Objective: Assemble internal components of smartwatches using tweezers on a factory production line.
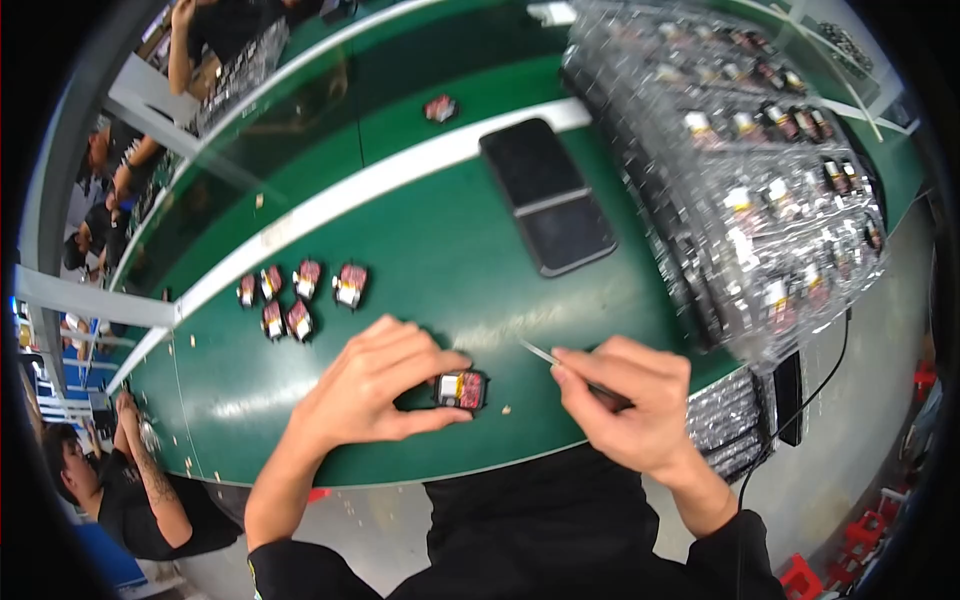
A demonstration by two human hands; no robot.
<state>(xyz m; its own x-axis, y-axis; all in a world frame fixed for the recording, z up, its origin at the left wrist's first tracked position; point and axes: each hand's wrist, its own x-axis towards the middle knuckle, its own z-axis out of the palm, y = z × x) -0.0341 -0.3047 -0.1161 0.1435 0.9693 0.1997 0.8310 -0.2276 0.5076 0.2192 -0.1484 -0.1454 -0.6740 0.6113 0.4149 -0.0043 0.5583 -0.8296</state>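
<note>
My left hand [385, 385] pinches a small electronic module [461, 389] between thumb and forefinger, low over the green tabletop. The module has a black frame with a red board and a white and yellow patch on its face. In my right hand [630, 400] is a slim pointed metal tool [541, 351], possibly tweezers, held like a pen. Its tip points up and left, apart from the module; its rear part is dark and half hidden by my fingers.
Several similar modules [350, 285] lie in a group at left; a lone one [440, 108] sits beyond the white strip. A dark folding phone [548, 195] lies ahead. Clear plastic trays [740, 170] of modules are stacked at right. A co-worker [130, 480] sits at far left.
</note>
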